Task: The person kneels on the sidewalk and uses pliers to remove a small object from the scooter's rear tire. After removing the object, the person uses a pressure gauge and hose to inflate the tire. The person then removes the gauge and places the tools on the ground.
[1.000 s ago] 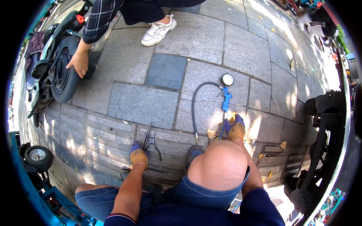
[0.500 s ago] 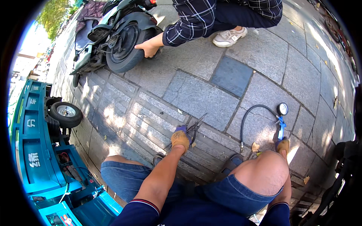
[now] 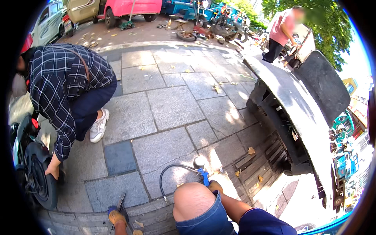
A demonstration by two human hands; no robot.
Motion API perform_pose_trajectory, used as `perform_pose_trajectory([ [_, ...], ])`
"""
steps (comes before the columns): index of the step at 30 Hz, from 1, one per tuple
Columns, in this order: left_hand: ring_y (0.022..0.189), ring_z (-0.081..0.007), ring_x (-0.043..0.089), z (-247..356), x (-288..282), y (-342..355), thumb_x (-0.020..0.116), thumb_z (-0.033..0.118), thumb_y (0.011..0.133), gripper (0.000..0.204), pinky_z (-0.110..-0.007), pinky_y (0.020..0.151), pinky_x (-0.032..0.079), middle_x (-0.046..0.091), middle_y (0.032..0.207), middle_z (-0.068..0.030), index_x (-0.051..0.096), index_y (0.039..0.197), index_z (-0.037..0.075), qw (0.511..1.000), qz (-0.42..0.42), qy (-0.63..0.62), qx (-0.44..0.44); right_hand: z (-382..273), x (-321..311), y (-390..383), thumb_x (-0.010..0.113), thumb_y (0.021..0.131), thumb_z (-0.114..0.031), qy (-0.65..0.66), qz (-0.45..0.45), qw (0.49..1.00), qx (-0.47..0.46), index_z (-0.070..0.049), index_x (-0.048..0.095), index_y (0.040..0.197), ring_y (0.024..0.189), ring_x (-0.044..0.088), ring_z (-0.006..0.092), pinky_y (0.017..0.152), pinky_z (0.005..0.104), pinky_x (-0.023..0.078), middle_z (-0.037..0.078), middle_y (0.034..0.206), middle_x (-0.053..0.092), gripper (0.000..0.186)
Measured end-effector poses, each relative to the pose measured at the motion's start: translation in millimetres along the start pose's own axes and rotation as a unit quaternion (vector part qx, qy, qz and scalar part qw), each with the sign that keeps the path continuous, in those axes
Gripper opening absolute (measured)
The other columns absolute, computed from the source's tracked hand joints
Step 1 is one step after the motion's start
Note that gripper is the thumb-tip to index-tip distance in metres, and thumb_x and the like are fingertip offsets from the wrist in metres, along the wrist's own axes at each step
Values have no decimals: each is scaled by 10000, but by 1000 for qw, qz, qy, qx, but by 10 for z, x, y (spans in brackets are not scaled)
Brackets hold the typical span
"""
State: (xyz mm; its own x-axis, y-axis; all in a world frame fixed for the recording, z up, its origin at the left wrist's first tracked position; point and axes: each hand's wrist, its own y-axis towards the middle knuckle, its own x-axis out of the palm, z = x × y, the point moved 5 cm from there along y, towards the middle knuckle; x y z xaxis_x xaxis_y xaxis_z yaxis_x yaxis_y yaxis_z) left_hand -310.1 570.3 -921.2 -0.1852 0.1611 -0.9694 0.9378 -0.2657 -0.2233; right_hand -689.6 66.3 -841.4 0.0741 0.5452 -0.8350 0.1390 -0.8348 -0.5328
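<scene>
My left hand (image 3: 116, 216), in a tan and purple work glove, is low over the pavement and closed on a bundle of dark metal hand tools (image 3: 122, 201) with thin pointed ends; their exact kind is unclear. My gloved right hand (image 3: 215, 187) is partly hidden behind my bare knee. It grips the lower end of a blue tire inflator (image 3: 204, 177). A round gauge (image 3: 199, 162) tops the inflator, and its black hose (image 3: 161, 177) curves left, with the metal end down by the paving.
A crouching person in a plaid shirt (image 3: 70, 74) holds a scooter's rear wheel (image 3: 39, 176) at the left. A vehicle with a flat bed (image 3: 290, 94) stands at the right, near a person in pink (image 3: 281, 33). Motorcycles and parts (image 3: 211, 27) lie far back.
The view has swung right, so the scooter and crouching person now appear at the left and the flat-bed vehicle has come in. Both hands keep their holds.
</scene>
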Motion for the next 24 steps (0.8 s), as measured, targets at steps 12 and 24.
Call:
perform_pose_trajectory([
  [12, 1156, -286, 696, -166, 395, 27, 514, 436, 999, 417, -461, 942, 552, 724, 1243, -127, 713, 1216, 140, 978, -168, 30, 124, 624, 809, 583, 675, 798, -162, 164, -26, 982, -92, -17, 731, 1036, 1033, 711, 407, 851, 455, 555, 249, 1063, 738, 284],
  [24, 1062, -270, 730, 11, -536, -117, 759, 158, 799, 101, -353, 858, 580, 770, 1050, -96, 786, 896, 155, 988, -138, 22, 67, 611, 907, 305, 728, 790, -338, 120, -36, 991, -45, -47, 753, 1080, 1171, 675, 390, 969, 428, 544, 231, 1185, 723, 411],
])
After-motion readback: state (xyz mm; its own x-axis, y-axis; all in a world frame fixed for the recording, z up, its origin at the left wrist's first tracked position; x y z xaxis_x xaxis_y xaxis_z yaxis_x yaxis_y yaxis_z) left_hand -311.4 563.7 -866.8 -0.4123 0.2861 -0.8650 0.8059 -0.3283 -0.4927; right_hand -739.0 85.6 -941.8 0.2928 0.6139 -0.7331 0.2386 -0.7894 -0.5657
